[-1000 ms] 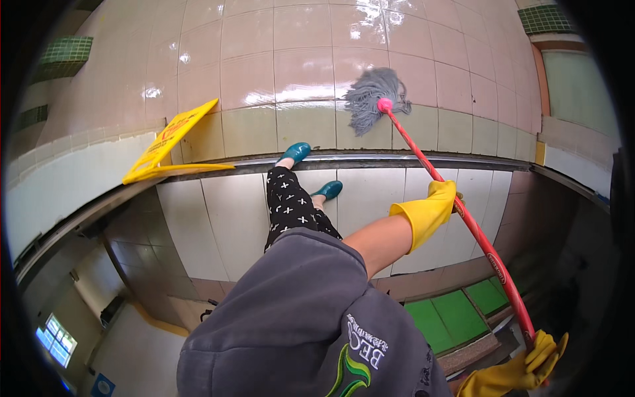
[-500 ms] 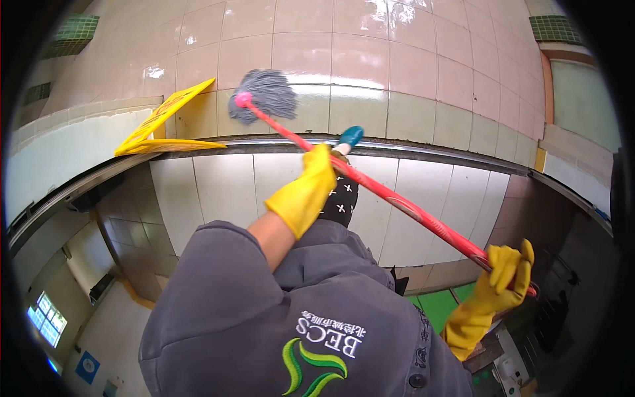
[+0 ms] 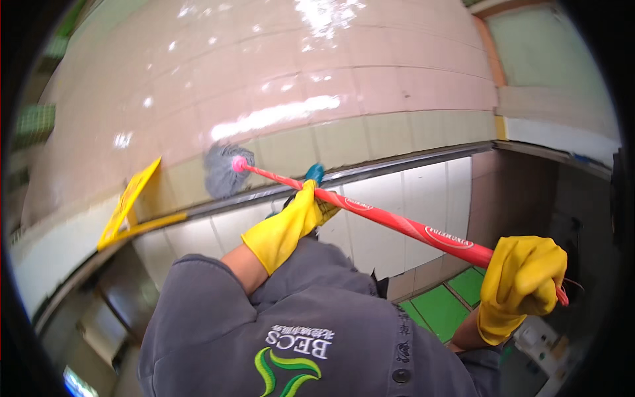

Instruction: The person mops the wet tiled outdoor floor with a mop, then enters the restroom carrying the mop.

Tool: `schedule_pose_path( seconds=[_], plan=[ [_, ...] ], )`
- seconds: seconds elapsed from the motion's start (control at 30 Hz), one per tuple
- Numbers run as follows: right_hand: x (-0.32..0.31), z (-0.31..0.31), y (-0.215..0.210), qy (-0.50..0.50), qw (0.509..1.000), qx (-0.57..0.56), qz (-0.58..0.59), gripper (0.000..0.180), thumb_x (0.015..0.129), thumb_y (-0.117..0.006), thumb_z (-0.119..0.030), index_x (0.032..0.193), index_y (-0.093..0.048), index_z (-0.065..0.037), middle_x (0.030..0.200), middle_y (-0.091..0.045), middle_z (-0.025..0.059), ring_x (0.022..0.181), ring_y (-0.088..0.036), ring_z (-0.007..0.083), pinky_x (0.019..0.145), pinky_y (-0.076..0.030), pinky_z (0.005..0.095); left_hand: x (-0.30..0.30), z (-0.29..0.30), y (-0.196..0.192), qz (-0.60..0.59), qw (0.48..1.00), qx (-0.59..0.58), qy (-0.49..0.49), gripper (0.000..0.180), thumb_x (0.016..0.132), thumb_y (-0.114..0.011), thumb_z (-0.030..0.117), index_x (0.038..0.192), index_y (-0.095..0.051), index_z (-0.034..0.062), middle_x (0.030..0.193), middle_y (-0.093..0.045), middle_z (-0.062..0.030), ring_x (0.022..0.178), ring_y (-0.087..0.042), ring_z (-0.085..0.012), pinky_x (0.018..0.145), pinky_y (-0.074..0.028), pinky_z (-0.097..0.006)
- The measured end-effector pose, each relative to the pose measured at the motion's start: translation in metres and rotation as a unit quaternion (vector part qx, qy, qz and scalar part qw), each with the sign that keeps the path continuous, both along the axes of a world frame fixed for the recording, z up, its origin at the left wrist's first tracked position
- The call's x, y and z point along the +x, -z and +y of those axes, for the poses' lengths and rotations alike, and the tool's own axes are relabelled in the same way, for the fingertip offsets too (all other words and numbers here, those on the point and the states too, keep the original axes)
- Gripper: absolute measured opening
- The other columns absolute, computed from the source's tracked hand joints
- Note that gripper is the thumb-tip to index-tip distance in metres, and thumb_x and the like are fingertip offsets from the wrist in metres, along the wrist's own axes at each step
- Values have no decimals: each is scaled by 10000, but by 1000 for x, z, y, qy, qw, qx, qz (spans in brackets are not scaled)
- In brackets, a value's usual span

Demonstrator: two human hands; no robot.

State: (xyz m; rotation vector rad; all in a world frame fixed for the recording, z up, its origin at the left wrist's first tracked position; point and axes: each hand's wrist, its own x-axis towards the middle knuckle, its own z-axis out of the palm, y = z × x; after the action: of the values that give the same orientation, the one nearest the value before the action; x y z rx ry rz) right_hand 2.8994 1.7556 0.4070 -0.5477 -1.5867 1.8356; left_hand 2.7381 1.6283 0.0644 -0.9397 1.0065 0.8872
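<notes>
A mop (image 3: 397,227) with a red handle lies slantwise across my body. Its grey string head (image 3: 221,173), joined by a pink collar, rests on the tiles at the left, close to the metal door track. My left hand (image 3: 301,215), in a yellow rubber glove, is wrapped round the middle of the handle. At the right, my right hand (image 3: 526,274), gloved in the same yellow, grips the handle near its top end, which pokes out beyond the fist. A teal shoe tip (image 3: 315,173) shows just past my left glove.
A yellow folding floor sign (image 3: 129,205) stands left of the mop head by the track. The metal track (image 3: 410,159) crosses between shiny pinkish tiles (image 3: 370,73) and white floor panels (image 3: 380,228). Green mats (image 3: 440,309) lie at lower right; a white wall (image 3: 569,135) rises at right.
The view has turned and shifted. The mop head has come closer to the track and the sign. My right hand's fingers, partly raised before, are now closed round the handle.
</notes>
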Motion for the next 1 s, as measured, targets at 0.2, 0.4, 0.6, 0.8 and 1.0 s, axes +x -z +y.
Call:
schedule_pose_path(
  seconds=[0.2,0.4,0.6,0.8,1.0],
  plan=[
    [32,45,-53,-133,961,223,-98,174,715,-564,-119,616,-617,14,499,-504,74,469,-545,177,473,-463,265,68,171,14,-68,985,151,57,554,861,-462,436,1214,-412,13,1132,-554,-217,913,-558,-340,795,-473,-489],
    [-3,74,56,116,948,185,-232,307,695,-540,26,987,-632,-3,584,-492,25,534,-484,112,508,-403,249,63,315,12,-15,937,349,10,899,814,-507,584,1396,-37,86,1318,-377,-271,1171,-427,-424,952,-389,-533],
    [25,203,228,312,939,73,-124,235,868,-463,15,1043,-615,-25,752,-601,50,546,-470,60,490,-391,208,117,323,-64,-16,906,406,123,788,824,-323,688,1336,-309,89,1275,-465,-163,1157,-460,-315,921,-413,-442],
    [42,223,234,353,935,18,-34,220,891,-429,-11,998,-621,-7,722,-605,70,480,-484,83,479,-406,217,145,271,23,-30,952,299,62,723,873,-270,633,1264,-412,42,1232,-503,-161,1014,-557,-318,862,-455,-447],
    [145,168,180,317,947,-25,-41,223,890,-423,-17,985,-620,26,594,-565,58,483,-488,85,515,-433,218,206,286,-10,19,907,418,45,796,838,-278,674,1282,-418,28,1278,-475,-181,1159,-474,-313,1009,-345,-413]
  ],
)
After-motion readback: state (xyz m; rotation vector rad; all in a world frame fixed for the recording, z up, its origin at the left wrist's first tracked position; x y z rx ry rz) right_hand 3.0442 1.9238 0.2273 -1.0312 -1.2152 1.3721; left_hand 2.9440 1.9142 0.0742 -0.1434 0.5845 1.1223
